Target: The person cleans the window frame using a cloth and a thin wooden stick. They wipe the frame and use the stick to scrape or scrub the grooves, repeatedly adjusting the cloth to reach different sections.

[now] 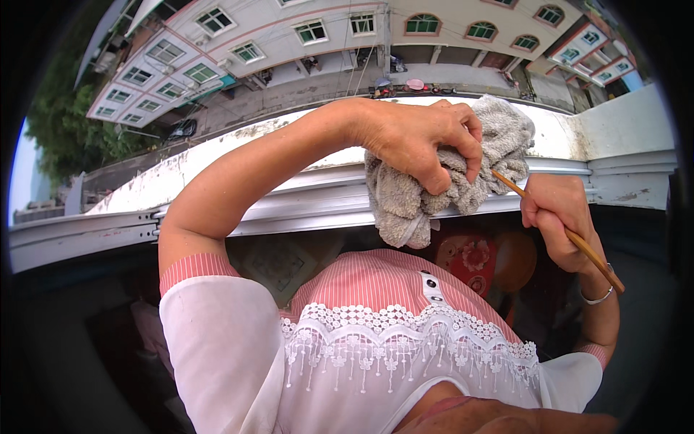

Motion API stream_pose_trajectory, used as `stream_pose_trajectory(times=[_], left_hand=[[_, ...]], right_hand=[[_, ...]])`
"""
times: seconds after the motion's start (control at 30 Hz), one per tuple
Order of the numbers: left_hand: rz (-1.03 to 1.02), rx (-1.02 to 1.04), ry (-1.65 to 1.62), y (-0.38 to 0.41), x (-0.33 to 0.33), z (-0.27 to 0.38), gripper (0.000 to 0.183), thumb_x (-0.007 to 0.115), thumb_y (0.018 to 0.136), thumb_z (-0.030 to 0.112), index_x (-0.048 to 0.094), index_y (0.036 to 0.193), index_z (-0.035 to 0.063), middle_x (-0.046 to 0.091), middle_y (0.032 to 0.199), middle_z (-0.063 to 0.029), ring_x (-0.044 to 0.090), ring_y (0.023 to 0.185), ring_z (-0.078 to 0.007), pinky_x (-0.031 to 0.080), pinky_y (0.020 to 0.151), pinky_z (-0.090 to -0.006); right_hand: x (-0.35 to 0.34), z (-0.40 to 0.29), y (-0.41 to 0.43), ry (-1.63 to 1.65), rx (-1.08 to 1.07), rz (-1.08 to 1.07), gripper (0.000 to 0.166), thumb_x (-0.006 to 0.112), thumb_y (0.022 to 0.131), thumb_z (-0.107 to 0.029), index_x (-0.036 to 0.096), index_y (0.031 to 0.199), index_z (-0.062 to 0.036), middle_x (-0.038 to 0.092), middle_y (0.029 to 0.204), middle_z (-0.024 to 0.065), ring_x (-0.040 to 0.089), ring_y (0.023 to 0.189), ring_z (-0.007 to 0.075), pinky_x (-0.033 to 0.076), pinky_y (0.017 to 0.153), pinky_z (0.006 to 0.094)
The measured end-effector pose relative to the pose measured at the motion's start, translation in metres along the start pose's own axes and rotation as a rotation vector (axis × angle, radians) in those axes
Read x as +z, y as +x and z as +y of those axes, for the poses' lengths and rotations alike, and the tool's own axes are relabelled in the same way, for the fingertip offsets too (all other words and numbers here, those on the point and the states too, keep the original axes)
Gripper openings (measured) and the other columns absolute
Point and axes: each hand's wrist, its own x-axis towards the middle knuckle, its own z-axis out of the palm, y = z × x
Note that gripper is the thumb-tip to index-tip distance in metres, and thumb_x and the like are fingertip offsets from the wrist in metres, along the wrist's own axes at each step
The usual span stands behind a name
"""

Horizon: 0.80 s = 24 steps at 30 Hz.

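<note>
A bunched grey terry cloth [507, 127] lies across a white metal window track [309, 198], with one end hanging over its inner edge. My left hand [425, 141] grips the folds of this cloth from above, fingers curled into it. In my right hand [561, 217] is a slim wooden stick [593, 257], held in a closed fist at the right of the cloth. Its narrow tip points left and meets the cloth in this view; whether it presses into the fabric or the track behind is unclear.
Beyond the track runs a stained white outer ledge [227, 152], with a drop to the street [303, 97]. A white side wall [623, 130] bounds the opening at right. Below, indoors, are a red flowered object [469, 257] and a round brown surface [515, 263].
</note>
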Motion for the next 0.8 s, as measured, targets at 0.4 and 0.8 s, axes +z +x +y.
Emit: stream_pose_trajectory(times=[0.4,0.8], left_hand=[[0.852,-0.437,0.565,-0.266,0.086,0.033,0.041,0.062,0.072,0.017,0.070,0.112,0.0120,0.056,0.139,-0.0179,0.054,0.125,-0.0379,0.035,0.110,-0.0465],[1.845,-0.914,1.001,-0.321,0.153,0.032,0.058,0.084,0.067,0.015,0.063,0.120,0.0109,0.057,0.129,-0.0131,0.052,0.119,-0.0354,0.040,0.102,-0.0467]], right_hand=[[0.157,-0.069,0.192,0.287,-0.384,-0.413,0.012,0.045,0.077,-0.012,0.047,0.070,-0.0015,0.050,0.060,0.0085,0.048,0.054,0.0206,0.041,0.054,0.0346],[0.300,-0.151,0.329,0.582,-0.467,-0.603,0.017,0.041,0.088,-0.011,0.044,0.072,-0.0051,0.045,0.066,0.0009,0.039,0.062,0.0085,0.034,0.052,0.0259]])
